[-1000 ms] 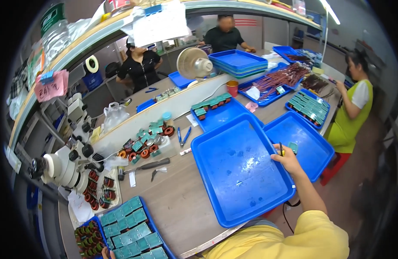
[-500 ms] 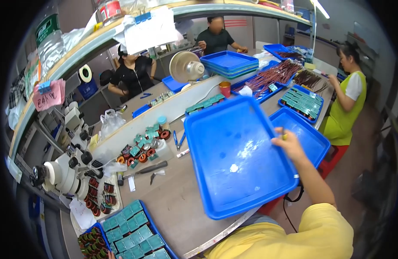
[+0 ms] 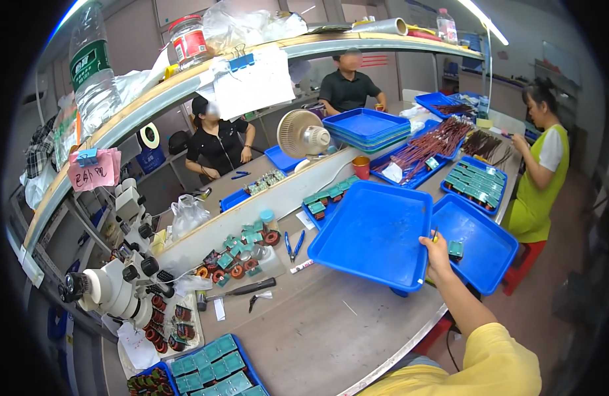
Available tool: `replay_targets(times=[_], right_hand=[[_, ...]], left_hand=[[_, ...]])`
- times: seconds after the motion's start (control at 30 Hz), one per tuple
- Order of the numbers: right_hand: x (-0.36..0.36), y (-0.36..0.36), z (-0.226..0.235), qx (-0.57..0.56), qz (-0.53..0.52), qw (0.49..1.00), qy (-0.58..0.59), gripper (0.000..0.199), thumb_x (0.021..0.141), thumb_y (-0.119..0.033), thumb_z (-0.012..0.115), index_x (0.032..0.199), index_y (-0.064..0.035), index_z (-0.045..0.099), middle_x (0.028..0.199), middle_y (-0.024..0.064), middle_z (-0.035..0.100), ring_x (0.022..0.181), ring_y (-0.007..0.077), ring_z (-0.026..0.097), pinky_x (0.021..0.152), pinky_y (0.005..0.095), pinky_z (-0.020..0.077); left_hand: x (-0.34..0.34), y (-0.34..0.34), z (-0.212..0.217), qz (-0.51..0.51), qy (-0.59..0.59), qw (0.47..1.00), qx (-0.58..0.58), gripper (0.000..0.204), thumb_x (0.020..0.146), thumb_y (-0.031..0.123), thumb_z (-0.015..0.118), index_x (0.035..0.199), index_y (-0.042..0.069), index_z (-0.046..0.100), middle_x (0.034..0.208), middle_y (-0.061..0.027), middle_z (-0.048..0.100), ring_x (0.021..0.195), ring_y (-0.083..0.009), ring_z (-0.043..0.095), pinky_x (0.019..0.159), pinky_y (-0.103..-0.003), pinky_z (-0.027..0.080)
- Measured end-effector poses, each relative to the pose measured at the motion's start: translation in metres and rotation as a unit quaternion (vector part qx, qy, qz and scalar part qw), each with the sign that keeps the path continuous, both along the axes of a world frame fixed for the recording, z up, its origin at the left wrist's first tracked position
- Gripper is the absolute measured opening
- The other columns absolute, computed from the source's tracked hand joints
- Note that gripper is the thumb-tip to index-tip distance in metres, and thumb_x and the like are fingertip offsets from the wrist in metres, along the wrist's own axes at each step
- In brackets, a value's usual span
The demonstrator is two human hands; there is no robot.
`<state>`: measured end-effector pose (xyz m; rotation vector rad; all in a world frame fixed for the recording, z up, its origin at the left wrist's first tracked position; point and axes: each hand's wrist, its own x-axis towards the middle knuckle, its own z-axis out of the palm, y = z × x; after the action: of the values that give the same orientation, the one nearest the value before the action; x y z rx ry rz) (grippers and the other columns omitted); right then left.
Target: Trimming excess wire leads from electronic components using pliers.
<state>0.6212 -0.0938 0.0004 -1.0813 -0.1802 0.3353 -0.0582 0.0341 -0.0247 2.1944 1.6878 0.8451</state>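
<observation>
My right hand (image 3: pixel 438 256) grips the near right edge of a large empty blue tray (image 3: pixel 373 231). The tray is held slightly tilted above the brown table (image 3: pixel 317 330), and its right side overlaps a second blue tray (image 3: pixel 479 254) lying on the table. A small green part (image 3: pixel 455 249) lies in that second tray, just right of my fingers. My yellow sleeve comes in from the lower right. My left hand is out of view.
A white microscope (image 3: pixel 113 290) stands at the left. Green and copper coil parts (image 3: pixel 241 254), blue-handled pliers (image 3: pixel 292 245) and a black tool (image 3: pixel 241 289) lie mid-table. A tray of green parts (image 3: pixel 212 369) sits near left. A person in yellow-green (image 3: pixel 542 171) works at the right; others sit opposite.
The big blue tray lay flat on the table a second ago. My right hand lifted it, tipped it steeply up, and now holds it lower and flatter, partly over the second tray.
</observation>
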Motion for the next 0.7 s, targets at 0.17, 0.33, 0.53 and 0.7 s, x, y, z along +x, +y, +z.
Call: replay_targets(times=[0.17, 0.33, 0.53, 0.7], right_hand=[[0.016, 0.032, -0.012, -0.062, -0.116, 0.99, -0.056, 0.037, 0.078, -0.003, 0.057, 0.111, -0.0036, 0.042, 0.078, 0.0067, 0.055, 0.053, 0.0132, 0.052, 0.042, 0.0261, 0.0419], [0.017, 0.072, -0.034, -0.075, -0.185, 0.978, -0.053, 0.047, 0.079, -0.006, 0.058, 0.119, -0.0048, 0.035, 0.076, 0.007, 0.054, 0.044, 0.0116, 0.047, 0.03, 0.0238, 0.0303], [0.038, 0.092, -0.085, -0.098, -0.224, 0.966, -0.087, 0.053, 0.083, -0.01, 0.058, 0.127, -0.0073, 0.027, 0.081, 0.0087, 0.054, 0.045, 0.0121, 0.047, 0.031, 0.0249, 0.029], [-0.009, 0.09, -0.048, -0.103, -0.038, 0.994, -0.019, 0.066, 0.084, -0.016, 0.058, 0.135, -0.0091, 0.017, 0.085, 0.0113, 0.057, 0.058, 0.019, 0.062, 0.031, 0.0238, 0.0276]], left_hand=[[0.001, 0.003, -0.002, -0.004, -0.002, 1.0, -0.012, 0.042, 0.089, 0.024, 0.053, 0.121, -0.002, 0.047, 0.133, -0.018, 0.039, 0.121, -0.0317, 0.036, 0.102, -0.038, 0.027], [-0.001, -0.001, -0.002, -0.014, -0.011, 1.0, -0.022, 0.042, 0.089, 0.024, 0.053, 0.121, -0.001, 0.047, 0.133, -0.0176, 0.038, 0.121, -0.0315, 0.036, 0.102, -0.038, 0.027], [0.009, -0.003, 0.01, -0.016, -0.025, 0.999, -0.022, 0.04, 0.088, 0.022, 0.054, 0.12, -0.001, 0.048, 0.13, -0.0173, 0.042, 0.119, -0.0322, 0.04, 0.1, -0.039, 0.03], [0.008, 0.051, -0.021, -0.066, -0.032, 0.997, 0.002, 0.04, 0.083, 0.019, 0.056, 0.117, -0.001, 0.05, 0.131, -0.0186, 0.04, 0.119, -0.0334, 0.039, 0.101, -0.04, 0.029]])
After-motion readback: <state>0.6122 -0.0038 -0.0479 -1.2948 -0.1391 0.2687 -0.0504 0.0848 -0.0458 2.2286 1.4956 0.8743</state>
